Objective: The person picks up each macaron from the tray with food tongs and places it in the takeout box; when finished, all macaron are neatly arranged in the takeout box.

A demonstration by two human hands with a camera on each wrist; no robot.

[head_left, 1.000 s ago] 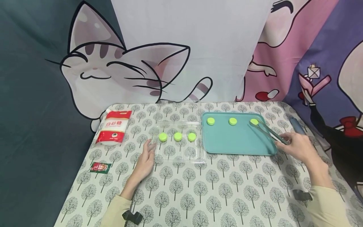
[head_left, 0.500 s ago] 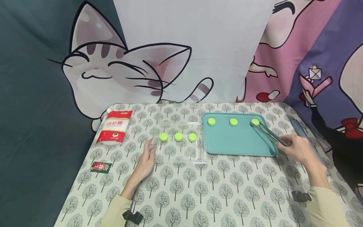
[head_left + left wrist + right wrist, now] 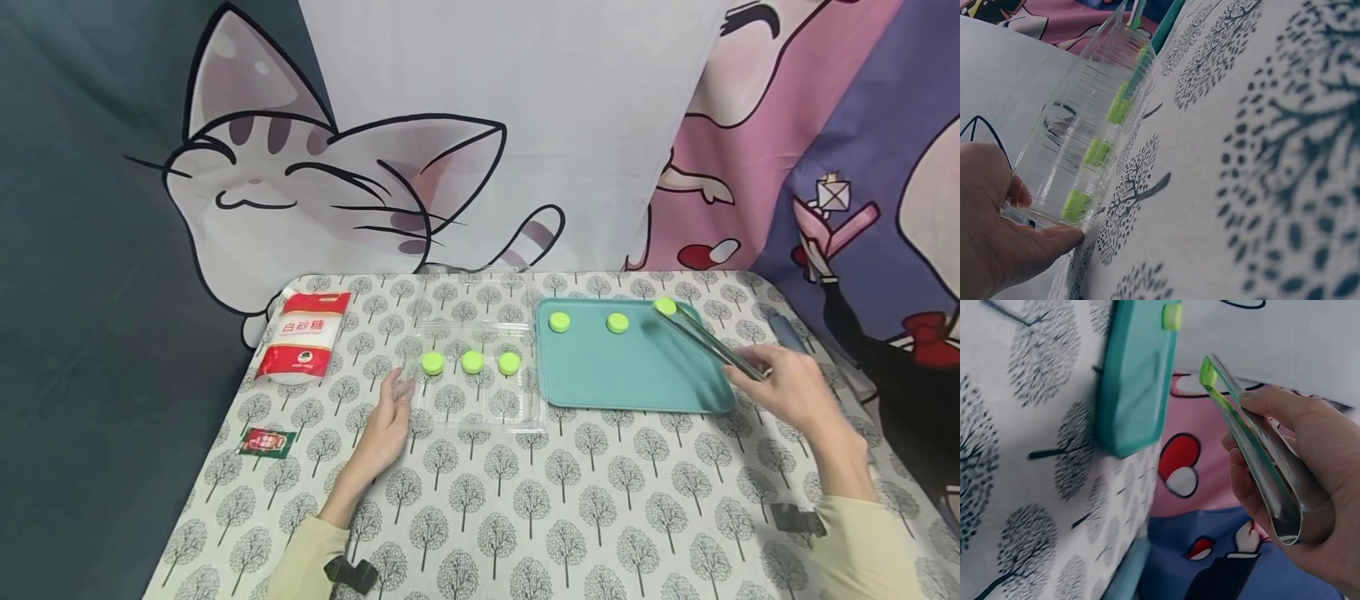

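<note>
My right hand (image 3: 791,387) grips metal tongs (image 3: 708,342). Between the tongs' tips is a bright green disc (image 3: 664,307), raised above the far right part of the teal tray (image 3: 630,387). The right wrist view shows the same disc (image 3: 1208,373) pinched at the tips, thumb on one arm of the tongs. Two more green discs, a left one (image 3: 559,322) and a right one (image 3: 617,322), lie on the tray. My left hand (image 3: 384,429) holds the left side of a clear plastic box (image 3: 1054,162), thumb and fingers at its edge. Three green discs (image 3: 472,362) sit in a row inside it.
The box's clear lid (image 3: 472,292) lies folded back behind it. A red and white bag (image 3: 302,337) stands at the back left, with a small red and green packet (image 3: 266,442) nearer. Right of the tray lies a blue-grey cylindrical object (image 3: 787,333). A printed cloth hangs behind the table.
The tongs have lifted the right-hand disc off the tray and shifted it slightly left and away. My left hand stays at the box.
</note>
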